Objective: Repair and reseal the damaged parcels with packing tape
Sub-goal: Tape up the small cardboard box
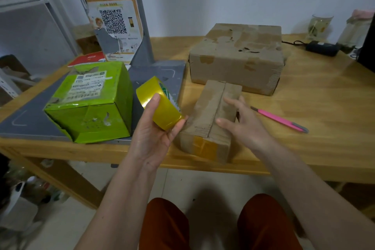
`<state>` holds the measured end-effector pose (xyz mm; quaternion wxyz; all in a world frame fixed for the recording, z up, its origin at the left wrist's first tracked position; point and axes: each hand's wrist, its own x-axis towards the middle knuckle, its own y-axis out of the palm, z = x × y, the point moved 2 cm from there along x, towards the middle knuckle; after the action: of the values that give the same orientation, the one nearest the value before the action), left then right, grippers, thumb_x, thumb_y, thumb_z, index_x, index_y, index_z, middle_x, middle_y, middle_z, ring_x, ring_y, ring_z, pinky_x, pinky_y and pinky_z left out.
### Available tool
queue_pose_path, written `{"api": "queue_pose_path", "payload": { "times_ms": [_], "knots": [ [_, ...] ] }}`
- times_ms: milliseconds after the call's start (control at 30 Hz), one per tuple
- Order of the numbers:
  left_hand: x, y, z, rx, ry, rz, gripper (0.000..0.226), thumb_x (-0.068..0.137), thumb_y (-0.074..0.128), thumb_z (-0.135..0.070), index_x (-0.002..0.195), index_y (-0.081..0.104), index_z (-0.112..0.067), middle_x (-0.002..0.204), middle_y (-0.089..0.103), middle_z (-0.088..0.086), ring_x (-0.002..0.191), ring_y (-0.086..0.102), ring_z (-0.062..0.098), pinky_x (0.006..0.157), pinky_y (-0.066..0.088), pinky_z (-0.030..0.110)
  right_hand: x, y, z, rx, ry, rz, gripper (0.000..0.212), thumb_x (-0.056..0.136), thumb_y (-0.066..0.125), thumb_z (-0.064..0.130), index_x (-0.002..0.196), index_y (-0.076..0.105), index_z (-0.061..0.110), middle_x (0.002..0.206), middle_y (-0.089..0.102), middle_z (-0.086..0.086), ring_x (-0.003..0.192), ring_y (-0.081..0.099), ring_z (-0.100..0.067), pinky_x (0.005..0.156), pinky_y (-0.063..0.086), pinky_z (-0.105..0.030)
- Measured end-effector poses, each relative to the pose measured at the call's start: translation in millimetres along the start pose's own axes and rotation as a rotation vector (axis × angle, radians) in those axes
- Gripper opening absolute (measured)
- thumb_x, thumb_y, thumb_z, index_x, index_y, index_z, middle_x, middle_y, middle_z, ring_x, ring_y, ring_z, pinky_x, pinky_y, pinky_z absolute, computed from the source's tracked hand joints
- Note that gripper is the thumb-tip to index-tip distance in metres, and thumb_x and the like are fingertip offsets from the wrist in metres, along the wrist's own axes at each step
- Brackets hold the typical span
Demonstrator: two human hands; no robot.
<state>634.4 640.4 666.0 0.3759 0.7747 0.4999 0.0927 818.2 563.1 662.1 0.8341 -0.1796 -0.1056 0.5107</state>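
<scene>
Tape roll [159,102], yellow and glossy, sits in my left hand [153,138], thumb curled over its upper face and fingertips hooked under its lower rim, so the roll is held tilted just above the table edge. At three o'clock from that roll, almost touching it, lies the small brown parcel [209,119], its long top seam running from six toward twelve o'clock and a yellow strip of tape [203,145] already across its near end. My right hand [241,124] hovers over the right half of that parcel with fingers spread and nearly straight, gripping nothing; whether the fingertips touch the cardboard I cannot tell. At nine o'clock from my left hand stands the green box [91,103], creased and dented, with a printed label on top, resting on a grey metal base plate [158,71]. At twelve o'clock from the small parcel, just behind it, sits the large brown carton [237,57], its top scuffed and torn. At three o'clock from my right hand a pink utility knife [280,119] lies on the wooden table [314,103], well apart from my fingers.
</scene>
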Motion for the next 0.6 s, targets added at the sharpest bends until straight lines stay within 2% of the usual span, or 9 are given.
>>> {"api": "queue_pose_path", "payload": {
  "times_ms": [67,167,233,367,467,533,600],
  "knots": [
    [-1.0,0.7,1.4,-0.018,-0.028,0.015,0.062,0.078,0.068,-0.045,0.133,0.056,-0.018,0.128,0.064,0.013,0.111,0.064,0.038,0.063,0.059,0.025,-3.2,-4.7,3.5,-0.055,0.002,0.066,0.072,0.082,0.072,0.030,0.143,0.036,0.033,0.161,-0.003,0.006,0.146,0.012,-0.018,0.113,0.026,-0.039],
    [-1.0,-0.7,2.9,-0.049,-0.042,0.021,0.064,0.080,0.068,-0.044,0.136,0.053,-0.017,0.130,0.062,0.015,0.114,0.063,0.038,0.062,0.059,0.026,-11.9,-4.1,3.3,-0.215,0.000,0.189,0.098,0.065,0.081,0.043,0.147,0.029,0.035,0.160,-0.011,0.005,0.147,0.003,-0.018,0.118,0.017,-0.042],
    [-0.6,0.2,3.5,-0.051,-0.052,0.028,0.064,0.079,0.068,-0.044,0.136,0.052,-0.018,0.130,0.061,0.016,0.113,0.064,0.038,0.063,0.060,0.027,-14.0,-3.0,1.6,-0.233,-0.004,0.203,0.102,0.062,0.083,0.044,0.147,0.028,0.036,0.159,-0.015,0.005,0.147,0.000,-0.018,0.119,0.016,-0.043],
    [-1.1,2.4,4.4,-0.006,-0.067,0.050,0.062,0.078,0.068,-0.043,0.134,0.054,-0.019,0.129,0.062,0.015,0.110,0.065,0.037,0.066,0.061,0.028,-11.9,-6.3,1.2,-0.188,0.010,0.180,0.084,0.065,0.081,0.044,0.138,0.039,0.044,0.160,-0.011,0.004,0.147,0.006,-0.020,0.116,0.020,-0.042],
    [-1.2,2.8,6.3,0.004,-0.067,0.070,0.061,0.078,0.068,-0.043,0.133,0.055,-0.019,0.129,0.062,0.015,0.110,0.066,0.037,0.069,0.061,0.028,-12.8,-8.9,1.0,-0.098,0.002,0.174,0.064,0.059,0.082,0.045,0.117,0.057,0.049,0.161,-0.006,0.002,0.147,0.004,-0.018,0.118,0.021,-0.044],
    [-0.7,3.9,7.9,0.010,-0.065,0.069,0.060,0.079,0.067,-0.043,0.133,0.055,-0.019,0.128,0.063,0.015,0.110,0.066,0.036,0.070,0.061,0.028,-13.2,-9.1,1.1,-0.050,-0.008,0.156,0.045,0.058,0.082,0.042,0.099,0.066,0.043,0.161,-0.003,0.002,0.147,0.001,-0.015,0.119,0.017,-0.044],
    [0.4,4.4,9.5,0.010,-0.063,0.067,0.060,0.078,0.066,-0.043,0.132,0.055,-0.018,0.128,0.063,0.015,0.110,0.066,0.036,0.069,0.061,0.027,-12.9,-9.0,0.2,-0.030,-0.019,0.125,0.032,0.063,0.083,0.036,0.091,0.068,0.036,0.161,0.000,0.002,0.147,0.000,-0.013,0.119,0.013,-0.043]
  ]
}}
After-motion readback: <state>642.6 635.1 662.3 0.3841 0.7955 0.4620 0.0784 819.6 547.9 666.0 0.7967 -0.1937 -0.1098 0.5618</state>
